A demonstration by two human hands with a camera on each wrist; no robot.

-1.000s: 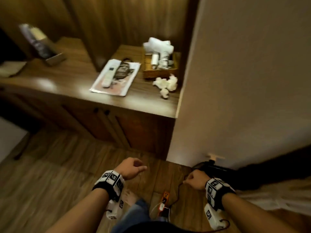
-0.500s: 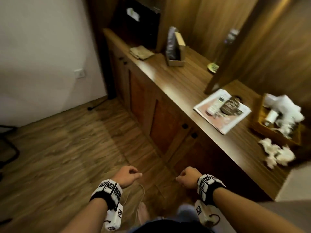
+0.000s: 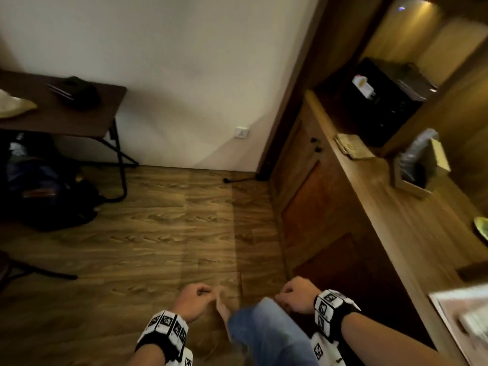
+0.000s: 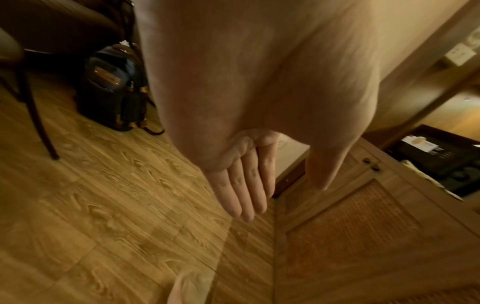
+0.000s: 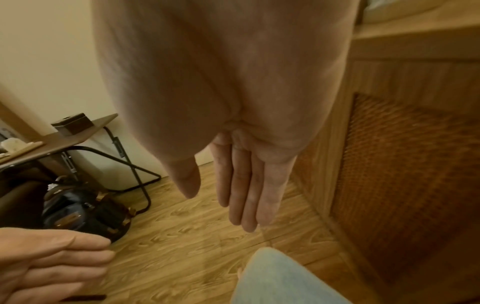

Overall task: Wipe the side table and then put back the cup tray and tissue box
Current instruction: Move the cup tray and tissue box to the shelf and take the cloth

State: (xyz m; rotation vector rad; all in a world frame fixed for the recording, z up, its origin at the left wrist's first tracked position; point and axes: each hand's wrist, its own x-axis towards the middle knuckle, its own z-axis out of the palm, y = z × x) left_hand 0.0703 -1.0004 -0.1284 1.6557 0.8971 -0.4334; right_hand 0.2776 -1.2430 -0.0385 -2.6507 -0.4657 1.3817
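While both hands hang empty above the wooden floor (image 3: pixel 148 233), the left hand (image 3: pixel 194 299) and right hand (image 3: pixel 297 294) have loosely relaxed fingers; the side table (image 3: pixel 66 117) stands well apart at the far left, against the wall

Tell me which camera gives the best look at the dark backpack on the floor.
The left wrist view: the backpack stands whole and fairly sharp beside a chair leg. The right wrist view shows it under the folding table, partly cut off. The head view shows it dim and blurred.
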